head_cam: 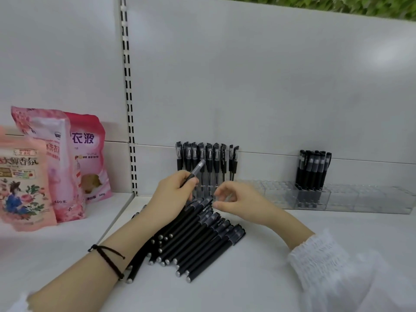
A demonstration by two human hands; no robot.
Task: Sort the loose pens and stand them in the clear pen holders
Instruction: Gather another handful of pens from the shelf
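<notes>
A pile of loose black pens lies on the white shelf in front of me. My left hand grips one black pen, its clear cap pointing up and to the right. My right hand hovers over the far end of the pile with fingers loosely curled and nothing in them. A long clear pen holder runs along the back wall. Several pens with clear barrels stand at its left end, behind my hands. Another bunch of black pens stands further right.
Pink detergent pouches stand on the neighbouring shelf at the left, beyond a slotted upright. The white back panel closes the shelf behind the holder. My right sleeve is white and gathered.
</notes>
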